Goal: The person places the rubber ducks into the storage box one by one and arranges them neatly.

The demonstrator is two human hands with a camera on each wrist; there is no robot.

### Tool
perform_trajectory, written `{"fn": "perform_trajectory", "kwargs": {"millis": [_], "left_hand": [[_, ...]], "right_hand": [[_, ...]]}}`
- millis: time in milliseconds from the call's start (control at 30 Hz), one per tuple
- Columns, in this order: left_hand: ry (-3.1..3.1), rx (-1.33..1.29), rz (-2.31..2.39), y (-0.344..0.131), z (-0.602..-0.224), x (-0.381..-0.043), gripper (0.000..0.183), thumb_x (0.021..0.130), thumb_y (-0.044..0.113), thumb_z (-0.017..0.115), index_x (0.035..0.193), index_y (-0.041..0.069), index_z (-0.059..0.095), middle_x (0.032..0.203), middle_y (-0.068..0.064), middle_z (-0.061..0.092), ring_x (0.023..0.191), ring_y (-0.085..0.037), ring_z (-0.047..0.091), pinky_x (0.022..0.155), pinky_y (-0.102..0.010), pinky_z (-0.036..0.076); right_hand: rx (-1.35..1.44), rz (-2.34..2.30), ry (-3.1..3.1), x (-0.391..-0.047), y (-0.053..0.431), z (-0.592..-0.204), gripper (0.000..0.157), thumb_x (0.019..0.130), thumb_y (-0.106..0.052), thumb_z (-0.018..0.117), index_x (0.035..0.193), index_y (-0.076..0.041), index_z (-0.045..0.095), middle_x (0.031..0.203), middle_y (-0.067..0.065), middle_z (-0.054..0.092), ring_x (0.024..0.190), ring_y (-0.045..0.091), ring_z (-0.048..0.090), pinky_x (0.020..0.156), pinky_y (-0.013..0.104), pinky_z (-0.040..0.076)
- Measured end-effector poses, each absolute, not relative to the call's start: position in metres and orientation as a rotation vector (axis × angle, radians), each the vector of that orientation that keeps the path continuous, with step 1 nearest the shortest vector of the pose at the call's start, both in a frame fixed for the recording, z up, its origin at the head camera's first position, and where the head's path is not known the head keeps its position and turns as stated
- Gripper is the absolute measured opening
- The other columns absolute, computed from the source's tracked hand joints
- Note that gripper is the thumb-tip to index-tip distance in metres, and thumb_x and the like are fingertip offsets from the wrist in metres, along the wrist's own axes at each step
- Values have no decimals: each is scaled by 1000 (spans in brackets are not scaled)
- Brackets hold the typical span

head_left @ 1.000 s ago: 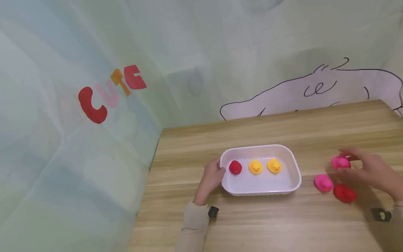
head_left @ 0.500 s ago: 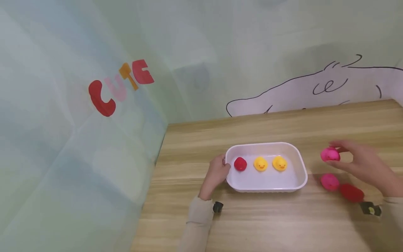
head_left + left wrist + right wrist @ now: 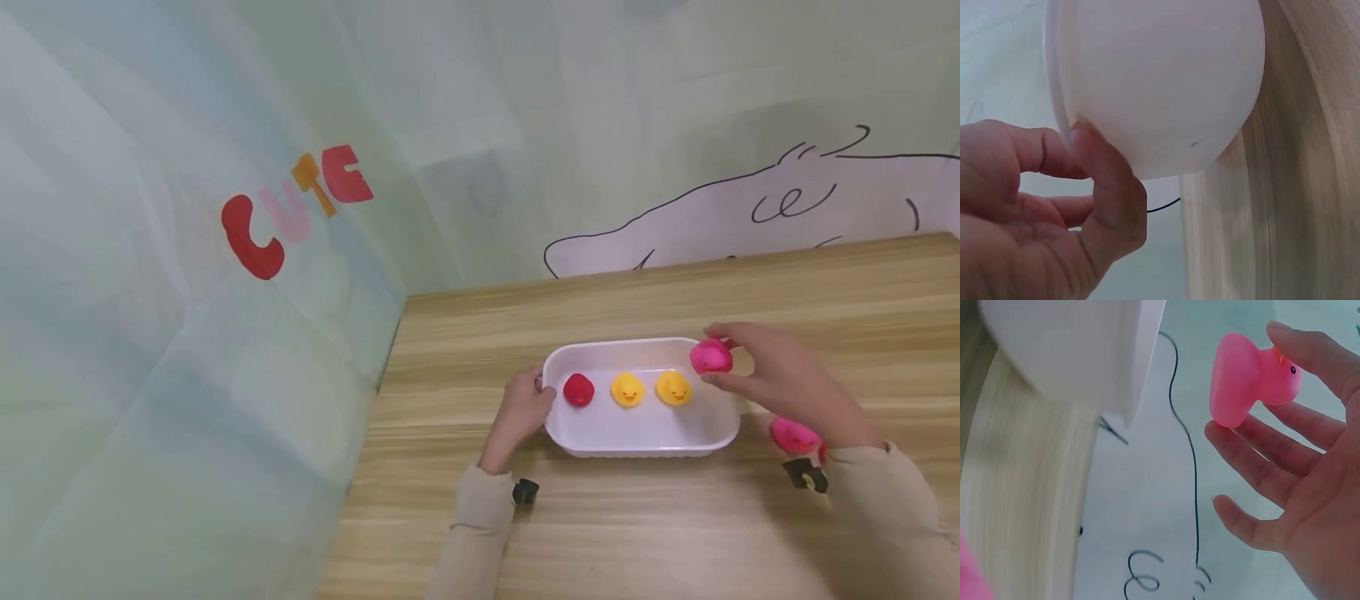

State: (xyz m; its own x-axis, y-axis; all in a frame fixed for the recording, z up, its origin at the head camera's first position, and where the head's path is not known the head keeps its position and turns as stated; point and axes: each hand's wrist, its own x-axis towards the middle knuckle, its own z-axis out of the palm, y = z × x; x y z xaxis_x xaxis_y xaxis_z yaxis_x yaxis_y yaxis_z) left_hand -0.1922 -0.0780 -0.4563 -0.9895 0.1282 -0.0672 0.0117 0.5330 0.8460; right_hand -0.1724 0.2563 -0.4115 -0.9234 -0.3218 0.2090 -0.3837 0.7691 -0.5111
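Note:
My left hand (image 3: 523, 408) grips the left end of a white plastic basin (image 3: 637, 442); in the left wrist view, thumb and fingers pinch its rim. Between the thumb and fingertips of my right hand (image 3: 787, 379) is a pink rubber duck (image 3: 711, 357), held above the basin's right back corner. The right wrist view shows that pink duck (image 3: 1235, 381) side-on, apart from the basin wall (image 3: 1079, 350). Inside the basin, in a row, are a red duck (image 3: 578, 390) and two yellow ducks, one in the middle (image 3: 627, 389) and another yellow duck (image 3: 673, 387) to its right.
A second pink duck (image 3: 795, 435) lies on the wooden table (image 3: 600, 525) right of the basin, under my right wrist. A sliver of a red duck (image 3: 822, 452) shows behind it. Printed cloth (image 3: 480, 167) hangs along the table's back and left edges.
My right hand has lifted the pink duck off the table and carried it left, over the basin. The left hand keeps its hold on the basin. The head view has shifted slightly.

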Motion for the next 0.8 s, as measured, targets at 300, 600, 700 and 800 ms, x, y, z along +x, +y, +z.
{"fn": "perform_trajectory", "kwargs": {"millis": [300,600,700,800], "left_hand": [[2605,103,1465,-80,-456,-193,41,91,-1,55,130,-11,59,78,-9,56,56,-22,62,47,-39,59],[2609,150,1485,-83,-455,-194,35,88,-3,55,122,-13,61,74,-8,55,51,-17,57,45,-39,58],[2613,160,1486,-84,-455,-193,33,89,-4,55,119,-13,62,75,-9,57,53,-21,60,46,-40,59],[2612,163,1492,-83,-455,-192,31,88,-5,56,117,-13,62,75,-9,59,54,-24,62,45,-38,58]], "right_hand": [[719,911,-2840,-176,207,-417,59,80,-17,86,131,0,61,114,14,68,101,35,63,80,51,59],[876,1009,-2786,-178,168,-425,58,80,-14,85,131,0,61,118,12,67,104,29,63,87,48,58],[900,1067,-2800,-177,155,-426,58,80,-13,84,131,0,61,120,13,67,107,30,63,88,48,58],[919,1126,-2823,-176,144,-429,58,81,-15,84,131,-1,60,122,12,66,110,32,63,89,48,59]]}}
